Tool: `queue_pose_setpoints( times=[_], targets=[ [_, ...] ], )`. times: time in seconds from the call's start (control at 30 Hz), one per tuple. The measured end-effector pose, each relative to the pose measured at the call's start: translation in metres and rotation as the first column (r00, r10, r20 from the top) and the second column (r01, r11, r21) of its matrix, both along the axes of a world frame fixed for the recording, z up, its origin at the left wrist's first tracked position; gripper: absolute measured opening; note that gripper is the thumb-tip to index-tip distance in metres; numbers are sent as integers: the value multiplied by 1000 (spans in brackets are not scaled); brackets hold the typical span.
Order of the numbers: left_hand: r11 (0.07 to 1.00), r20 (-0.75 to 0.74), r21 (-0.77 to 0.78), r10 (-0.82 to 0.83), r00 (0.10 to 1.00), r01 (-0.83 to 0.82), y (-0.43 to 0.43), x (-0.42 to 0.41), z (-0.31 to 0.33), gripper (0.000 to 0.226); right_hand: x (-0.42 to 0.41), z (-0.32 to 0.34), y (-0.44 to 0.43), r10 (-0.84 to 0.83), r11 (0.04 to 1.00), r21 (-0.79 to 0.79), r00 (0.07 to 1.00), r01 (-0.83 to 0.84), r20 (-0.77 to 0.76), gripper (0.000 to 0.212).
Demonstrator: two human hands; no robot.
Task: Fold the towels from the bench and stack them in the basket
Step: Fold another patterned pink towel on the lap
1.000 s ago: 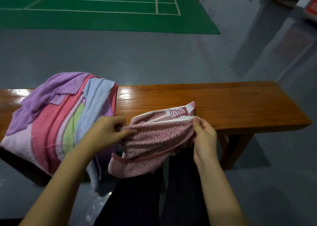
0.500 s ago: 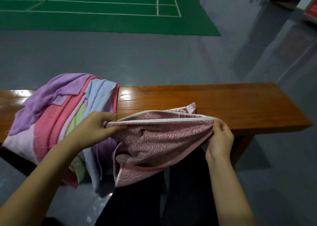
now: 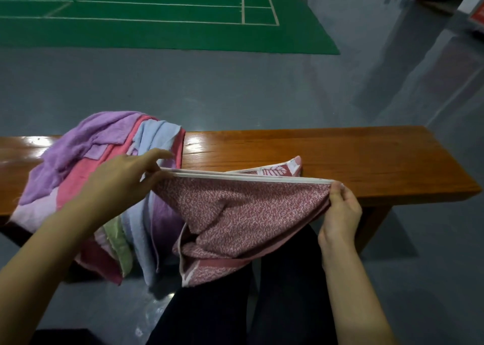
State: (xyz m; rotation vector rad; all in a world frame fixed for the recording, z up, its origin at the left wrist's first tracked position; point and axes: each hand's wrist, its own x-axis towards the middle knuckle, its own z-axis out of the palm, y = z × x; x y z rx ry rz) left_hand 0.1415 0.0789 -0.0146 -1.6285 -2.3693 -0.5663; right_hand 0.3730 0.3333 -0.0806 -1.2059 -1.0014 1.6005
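Person stands at a wood bench [image 3: 353,156] w/ a red patterned towel [image 3: 243,213] stretched between both hands, held in the air just in front of the bench edge. Left hand [image 3: 123,179] pinches the towel's left top corner btwn thumb & fingers, index finger sticking out straight above the hem. Right hand [image 3: 340,211] grips the right top corner, fingers curled round the bunched cloth. White hem runs taut from hand to hand, two edges laid together; rest of the towel sags down over the person's dark trousers [image 3: 235,305], one far corner w/ a leaf print resting on the bench top. Left of it, a pile [image 3: 78,177] of unfolded towels – purple, pink, lt blue, green – sits on the bench & hangs over its front edge. Grey floor [image 3: 235,90] beyond, green court mat [image 3: 157,30] further back.
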Motion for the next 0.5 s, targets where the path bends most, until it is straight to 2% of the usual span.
queue_pose_setpoints(
  times=[0.07, 0.17, 0.3, 0.5],
  targets=[
    [993, -109, -81, 71, 991, -81, 1, -1, 0, 24, -1, 2, -1, 4, 1000, 11, 1000, -4, 3, 15],
    [970, -192, -156, 156, 969, -187, 7, -1, 1, 15, -3, 5, -1, 9, 999, 41, 1000, -9, -3, 14],
    [939, -164, -188, 259, 952, -288, 16, 4, 3, 10, -5, 9, -1, 13, 997, 71, 1000, -13, -1, 13],
    [980, -81, 108, 179, 981, -170, 17, 10, 16, 11, -4, 19, 9, -14, 995, 102, 1000, 15, -15, 13]
  ],
)
